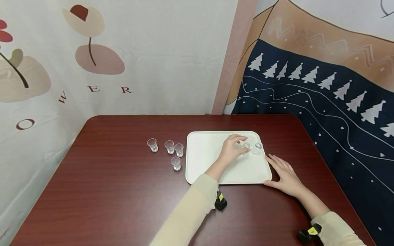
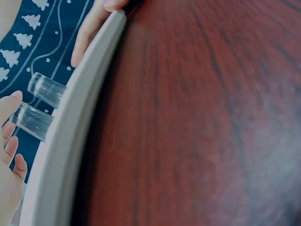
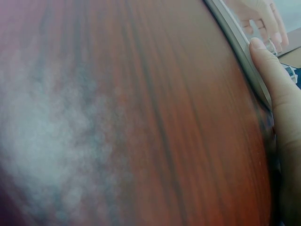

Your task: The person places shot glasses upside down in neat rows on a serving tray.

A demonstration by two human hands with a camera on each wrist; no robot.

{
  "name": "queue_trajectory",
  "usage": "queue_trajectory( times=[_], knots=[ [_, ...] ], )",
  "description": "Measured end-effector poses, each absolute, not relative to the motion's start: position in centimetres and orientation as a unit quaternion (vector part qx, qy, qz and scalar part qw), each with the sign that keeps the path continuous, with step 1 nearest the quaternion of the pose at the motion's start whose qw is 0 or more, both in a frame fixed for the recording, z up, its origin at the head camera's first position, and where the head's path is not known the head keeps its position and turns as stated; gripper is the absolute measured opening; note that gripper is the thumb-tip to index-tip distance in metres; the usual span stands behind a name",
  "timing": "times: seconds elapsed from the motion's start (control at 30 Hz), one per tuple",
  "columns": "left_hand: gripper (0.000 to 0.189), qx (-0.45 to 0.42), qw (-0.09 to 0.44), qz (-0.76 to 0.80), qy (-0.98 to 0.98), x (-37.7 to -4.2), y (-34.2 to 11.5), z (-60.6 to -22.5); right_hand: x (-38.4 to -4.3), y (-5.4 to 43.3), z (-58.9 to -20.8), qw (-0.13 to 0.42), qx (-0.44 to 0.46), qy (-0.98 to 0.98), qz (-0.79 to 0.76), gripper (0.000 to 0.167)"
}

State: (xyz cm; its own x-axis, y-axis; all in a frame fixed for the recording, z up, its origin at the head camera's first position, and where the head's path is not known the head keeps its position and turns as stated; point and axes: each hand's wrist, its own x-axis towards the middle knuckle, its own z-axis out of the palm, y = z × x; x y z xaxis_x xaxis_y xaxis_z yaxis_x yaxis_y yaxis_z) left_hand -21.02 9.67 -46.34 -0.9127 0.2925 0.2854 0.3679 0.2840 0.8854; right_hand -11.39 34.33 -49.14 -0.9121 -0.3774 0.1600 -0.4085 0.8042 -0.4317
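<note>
Two small clear shot glasses stand upright near the right end of a white tray [image 1: 203,160]. My left hand [image 1: 231,149] reaches over the tray. Its thumb and forefinger are spread on either side of the nearer shot glass [image 2: 33,121], with the rim showing between them. Just to the right is the second shot glass [image 2: 48,90], which no hand touches. My right hand [image 1: 284,176] lies with fingers extended along the tray's right edge, its thumb [image 3: 270,70] at the front corner.
Left of the tray, several more shot glasses stand on the dark red wooden table [image 1: 123,191], among them a separate shot glass [image 1: 152,145] farthest left. A printed cloth [image 1: 169,68] hangs behind the table. Black wrist cameras sit at both sleeves.
</note>
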Motion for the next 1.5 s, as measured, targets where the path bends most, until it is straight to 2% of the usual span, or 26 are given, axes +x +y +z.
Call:
queue_trajectory(
  times=[0.37, 0.87, 1.5],
  knots=[
    [0.045, -0.206, 0.056, -0.594, -0.775, -19.8, 8.2, -44.0, -11.3, 34.2, -48.9, 0.032, 0.206, -0.950, 0.234, 0.093],
    [0.046, -0.264, 0.134, -0.613, -0.732, -16.7, 5.3, -40.7, -11.3, 34.3, -49.0, 0.035, 0.208, -0.948, 0.237, 0.093],
    [0.048, -0.282, 0.198, -0.600, -0.722, -13.0, -1.8, -38.7, -11.3, 34.3, -49.1, 0.039, 0.211, -0.949, 0.231, 0.094]
  ],
)
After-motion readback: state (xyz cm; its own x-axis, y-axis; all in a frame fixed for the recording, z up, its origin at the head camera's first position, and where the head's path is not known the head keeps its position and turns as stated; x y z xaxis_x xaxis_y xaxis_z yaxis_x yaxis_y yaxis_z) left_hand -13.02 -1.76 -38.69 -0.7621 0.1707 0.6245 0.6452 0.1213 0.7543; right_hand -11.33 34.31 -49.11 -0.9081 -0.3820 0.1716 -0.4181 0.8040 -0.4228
